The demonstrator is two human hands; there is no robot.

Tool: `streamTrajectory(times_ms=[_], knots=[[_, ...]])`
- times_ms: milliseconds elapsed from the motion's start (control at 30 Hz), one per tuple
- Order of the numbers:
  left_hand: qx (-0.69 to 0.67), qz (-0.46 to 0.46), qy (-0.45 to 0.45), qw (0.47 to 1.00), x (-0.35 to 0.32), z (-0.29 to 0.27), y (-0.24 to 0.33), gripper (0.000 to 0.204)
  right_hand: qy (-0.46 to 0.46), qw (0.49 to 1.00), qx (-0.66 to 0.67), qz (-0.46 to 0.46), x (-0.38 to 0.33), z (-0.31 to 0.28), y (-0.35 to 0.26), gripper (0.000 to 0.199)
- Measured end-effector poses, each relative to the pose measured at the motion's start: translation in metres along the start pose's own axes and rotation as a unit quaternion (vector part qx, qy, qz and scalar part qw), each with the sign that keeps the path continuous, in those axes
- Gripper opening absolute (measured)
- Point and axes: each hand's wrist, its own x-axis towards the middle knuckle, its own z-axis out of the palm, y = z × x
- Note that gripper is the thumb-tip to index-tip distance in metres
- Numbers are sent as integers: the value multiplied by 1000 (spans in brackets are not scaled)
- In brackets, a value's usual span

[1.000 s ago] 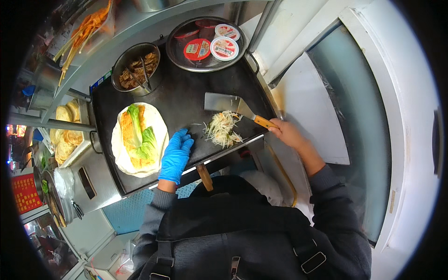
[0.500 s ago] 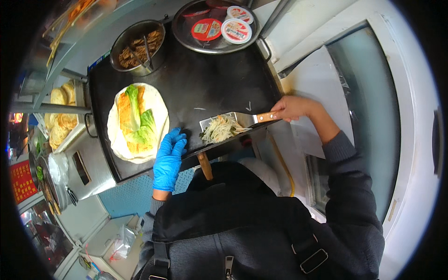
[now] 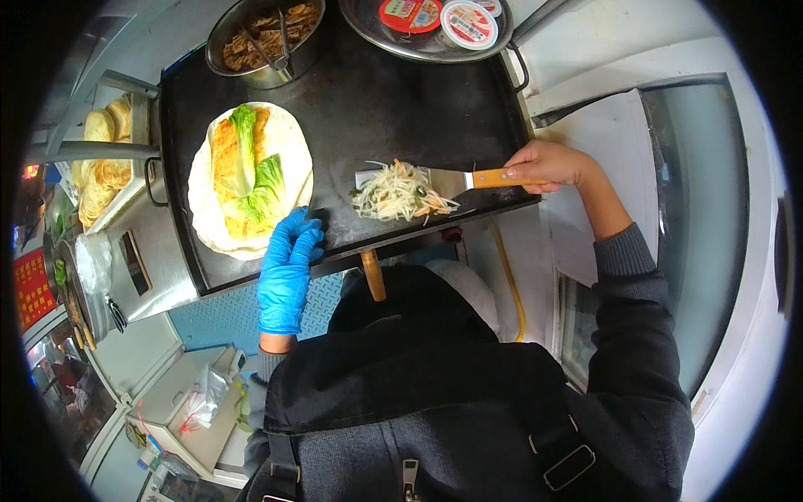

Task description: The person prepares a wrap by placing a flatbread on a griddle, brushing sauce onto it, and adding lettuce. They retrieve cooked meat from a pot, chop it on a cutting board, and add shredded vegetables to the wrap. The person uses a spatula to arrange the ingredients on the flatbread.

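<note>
My right hand [image 3: 548,167] is closed around the wooden handle of a spatula [image 3: 493,178]. A heap of pale vegetable shreds [image 3: 403,192] with bits of orange and dark green covers most of its metal blade, near the front edge of the black griddle. My left hand [image 3: 287,272], in a blue glove, reaches over that edge with its fingers stretched out and nothing seen in them. Its fingertips are at the lower right rim of a round flatbread [image 3: 294,159]; whether they touch it I cannot tell. On the flatbread lie orange-brown sauce-coated pieces [image 3: 226,163] and green lettuce leaves [image 3: 266,188].
A metal pot [image 3: 266,79] of brown meat with tongs stands at the griddle's [image 3: 393,109] back left. Sealed cups [image 3: 468,25] sit in a round tray at the back right. Round breads [image 3: 109,171] fill a tray on the left. A wooden handle [image 3: 373,276] juts below the front edge.
The whole view has shifted, and the pot and tray sit higher in it. The shreds are more heaped over the spatula blade. My left hand stays beside the flatbread.
</note>
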Motion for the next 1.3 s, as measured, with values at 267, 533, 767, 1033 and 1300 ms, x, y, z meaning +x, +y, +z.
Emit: streamTrajectory(times_ms=[267,533,767,1033,1300], knots=[[-35,4,38,999,-5,-25,18,36,64,995,53,-52,-16,29,-39,34],[-56,25,34,998,6,-82,27,37,109,982,132,-78,-10,94,-97,31],[-83,37,27,996,42,-149,38,37,176,948,245,-102,47,205,-143,27],[-151,75,-113,979,142,-172,61,37,364,904,155,-160,143,313,-180,25],[-152,-25,-133,979,183,-183,44,30,525,835,-77,-146,103,354,-164,26]])
